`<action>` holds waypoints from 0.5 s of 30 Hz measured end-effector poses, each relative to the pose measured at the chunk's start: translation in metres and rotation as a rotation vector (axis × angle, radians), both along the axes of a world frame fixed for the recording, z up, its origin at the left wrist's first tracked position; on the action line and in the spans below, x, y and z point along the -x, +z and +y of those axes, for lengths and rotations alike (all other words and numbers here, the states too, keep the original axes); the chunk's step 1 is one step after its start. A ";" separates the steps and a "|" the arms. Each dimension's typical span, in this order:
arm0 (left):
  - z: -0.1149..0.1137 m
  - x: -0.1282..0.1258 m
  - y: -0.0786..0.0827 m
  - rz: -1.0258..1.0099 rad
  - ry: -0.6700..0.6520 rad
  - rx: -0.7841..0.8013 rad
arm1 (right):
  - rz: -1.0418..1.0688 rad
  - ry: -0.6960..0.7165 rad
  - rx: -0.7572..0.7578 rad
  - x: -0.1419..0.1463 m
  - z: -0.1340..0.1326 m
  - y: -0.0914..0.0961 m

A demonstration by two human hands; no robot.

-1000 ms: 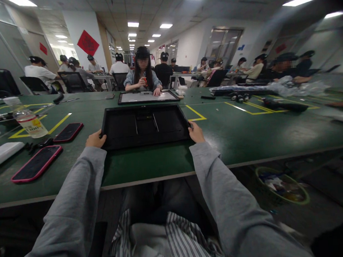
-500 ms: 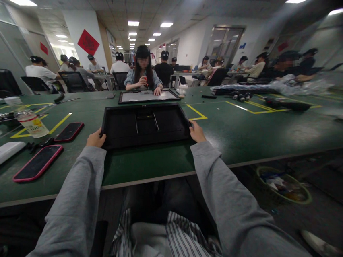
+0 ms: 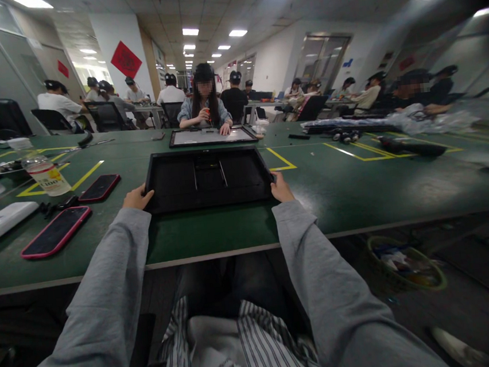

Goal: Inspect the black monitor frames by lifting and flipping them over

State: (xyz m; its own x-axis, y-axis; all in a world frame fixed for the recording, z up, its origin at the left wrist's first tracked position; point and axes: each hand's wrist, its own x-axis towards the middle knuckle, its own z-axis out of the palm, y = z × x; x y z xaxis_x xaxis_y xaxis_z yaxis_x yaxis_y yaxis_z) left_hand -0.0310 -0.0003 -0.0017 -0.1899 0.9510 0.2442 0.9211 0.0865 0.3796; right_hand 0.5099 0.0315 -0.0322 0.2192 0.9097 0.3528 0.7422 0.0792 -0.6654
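A black rectangular monitor housing (image 3: 175,184), shallow and hollow toward me, lies in front of me over the green table (image 3: 214,232). Around its left edge my left hand (image 3: 137,198) is closed, thumb on the near side. My right hand (image 3: 281,188) grips the opposite edge the same way. Two thin metal strips stand out inside the housing near its middle. Whether its underside rests fully on the table I cannot tell. Most of the fingers are hidden behind the side walls.
Left of me lie two phones (image 3: 56,232) (image 3: 99,187), a white device (image 3: 4,224) and a bottle (image 3: 46,171). Across the table a person (image 3: 204,103) works at a flat panel (image 3: 212,136). A black-handled tool (image 3: 411,147) and plastic wrap (image 3: 428,119) lie right. A basket (image 3: 408,263) stands below.
Almost nothing differs. Both hands keep their hold on the housing, and the view has shifted very slightly.
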 end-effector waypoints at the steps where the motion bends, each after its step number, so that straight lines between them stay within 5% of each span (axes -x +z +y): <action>1: 0.000 0.001 0.000 -0.016 -0.003 0.000 | 0.000 -0.001 0.004 0.000 0.000 0.000; 15: 0.011 0.006 -0.005 -0.484 0.016 0.002 | -0.030 -0.181 0.020 -0.008 -0.008 0.010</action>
